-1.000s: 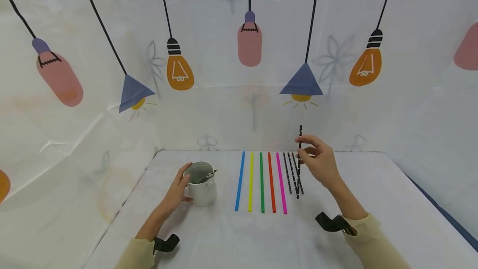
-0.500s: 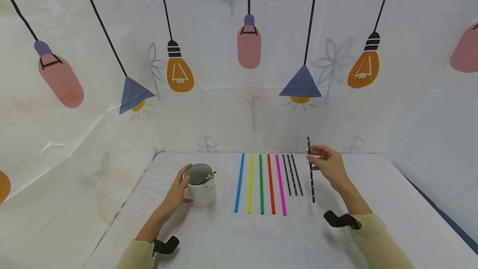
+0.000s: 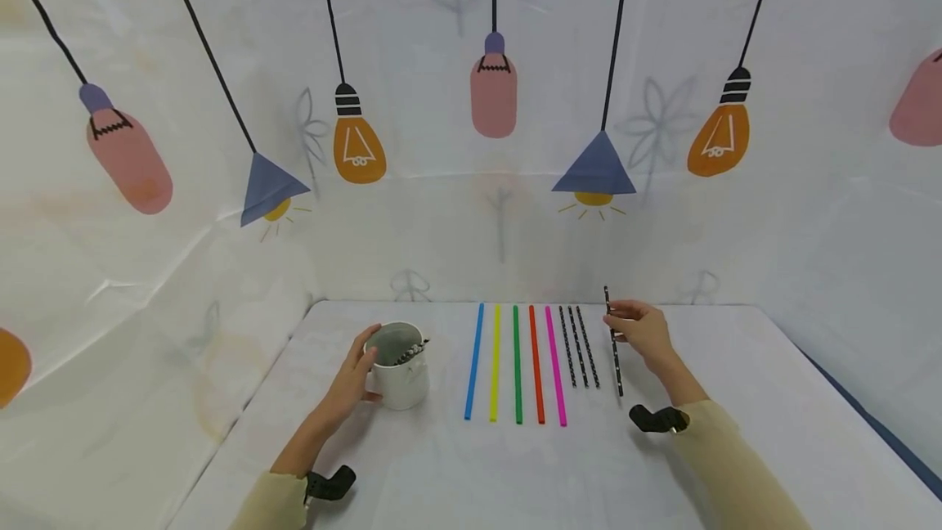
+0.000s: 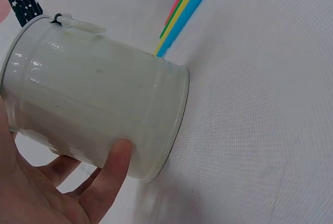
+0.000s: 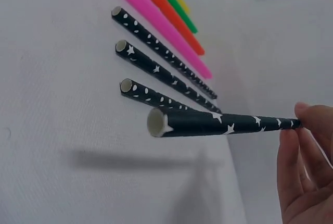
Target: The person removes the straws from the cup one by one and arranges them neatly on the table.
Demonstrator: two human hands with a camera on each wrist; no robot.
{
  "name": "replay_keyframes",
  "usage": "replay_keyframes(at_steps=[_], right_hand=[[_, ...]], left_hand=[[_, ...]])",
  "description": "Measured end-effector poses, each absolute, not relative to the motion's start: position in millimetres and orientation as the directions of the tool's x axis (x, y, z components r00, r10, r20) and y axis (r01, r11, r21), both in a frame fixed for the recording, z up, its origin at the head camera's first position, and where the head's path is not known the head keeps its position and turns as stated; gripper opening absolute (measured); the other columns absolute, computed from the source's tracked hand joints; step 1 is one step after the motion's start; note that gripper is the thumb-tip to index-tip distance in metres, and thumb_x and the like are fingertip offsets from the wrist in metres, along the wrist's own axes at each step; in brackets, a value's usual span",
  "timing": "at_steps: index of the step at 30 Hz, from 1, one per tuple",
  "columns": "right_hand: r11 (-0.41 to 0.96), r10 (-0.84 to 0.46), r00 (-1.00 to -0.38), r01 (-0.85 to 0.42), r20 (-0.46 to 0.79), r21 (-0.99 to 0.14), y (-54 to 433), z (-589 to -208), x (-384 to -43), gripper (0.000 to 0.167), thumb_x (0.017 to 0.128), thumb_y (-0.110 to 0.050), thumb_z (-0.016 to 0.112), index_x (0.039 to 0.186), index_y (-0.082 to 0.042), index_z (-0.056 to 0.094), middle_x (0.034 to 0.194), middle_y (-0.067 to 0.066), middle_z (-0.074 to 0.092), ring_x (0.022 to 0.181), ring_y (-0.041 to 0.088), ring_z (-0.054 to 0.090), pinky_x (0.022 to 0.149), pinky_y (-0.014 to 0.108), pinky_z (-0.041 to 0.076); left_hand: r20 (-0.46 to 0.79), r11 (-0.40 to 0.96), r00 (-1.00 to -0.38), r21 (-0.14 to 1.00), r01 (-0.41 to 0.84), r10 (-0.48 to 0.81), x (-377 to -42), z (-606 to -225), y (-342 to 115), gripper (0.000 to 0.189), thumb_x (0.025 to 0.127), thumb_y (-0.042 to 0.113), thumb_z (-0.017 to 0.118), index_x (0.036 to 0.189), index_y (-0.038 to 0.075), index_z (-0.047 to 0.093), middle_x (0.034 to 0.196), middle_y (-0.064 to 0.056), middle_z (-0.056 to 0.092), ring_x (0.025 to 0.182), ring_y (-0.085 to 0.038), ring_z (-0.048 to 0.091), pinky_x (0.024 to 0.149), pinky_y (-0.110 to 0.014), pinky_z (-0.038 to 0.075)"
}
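The left hand (image 3: pixel 348 383) grips the cup (image 3: pixel 401 387), while the right hand (image 3: pixel 646 335) pinches 1 starry straw (image 5: pixel 208 123) near 3 black straws (image 3: pixel 577 347) and 5 coloured straws (image 3: pixel 518 365).

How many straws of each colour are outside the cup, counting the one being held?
Blue straw: 1
Yellow straw: 1
Green straw: 1
Red straw: 1
Pink straw: 1
Black patterned straws: 4, including the star-patterned straw in the right hand
Total: 9

Those inside the cup overlap too much to count.
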State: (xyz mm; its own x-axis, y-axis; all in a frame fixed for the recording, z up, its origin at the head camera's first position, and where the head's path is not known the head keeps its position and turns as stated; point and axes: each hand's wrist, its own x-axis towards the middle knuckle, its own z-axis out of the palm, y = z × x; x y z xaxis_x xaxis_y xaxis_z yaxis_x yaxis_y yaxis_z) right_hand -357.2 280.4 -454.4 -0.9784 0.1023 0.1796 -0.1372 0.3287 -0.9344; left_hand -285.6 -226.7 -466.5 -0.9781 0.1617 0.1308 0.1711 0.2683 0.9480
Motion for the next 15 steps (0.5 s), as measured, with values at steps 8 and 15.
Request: replay_keyframes(at_steps=[8,15], right_hand=[[0.372,0.126,-0.986,-0.051,0.105,-0.927,276.3,-469.2,-376.7,0.041,0.091,-0.013,0.070,0.127,0.003,0.059,0.112,0.020,0.064,0.081,0.016,0.065,0.066,0.025,0.056],[0.411,0.136,-0.989,0.010,0.051,-0.911,271.9,-478.4,-382.8,0.041,0.090,-0.014,0.070,0.125,0.004,0.060,0.113,0.022,0.064,0.079,0.014,0.064,0.065,0.025,0.055]], left_hand=[[0.144,0.265,-0.977,0.947,0.181,0.154,-286.0,-465.6,-226.6,0.047,0.108,0.031,0.031,0.153,0.023,0.021,0.158,-0.013,0.011,0.135,-0.050,0.023,0.064,-0.052,0.056],[0.130,0.262,-0.979,0.950,0.168,0.155,-286.2,-468.6,-227.6,0.046,0.108,0.032,0.031,0.152,0.026,0.021,0.158,-0.013,0.013,0.134,-0.051,0.024,0.066,-0.054,0.056]])
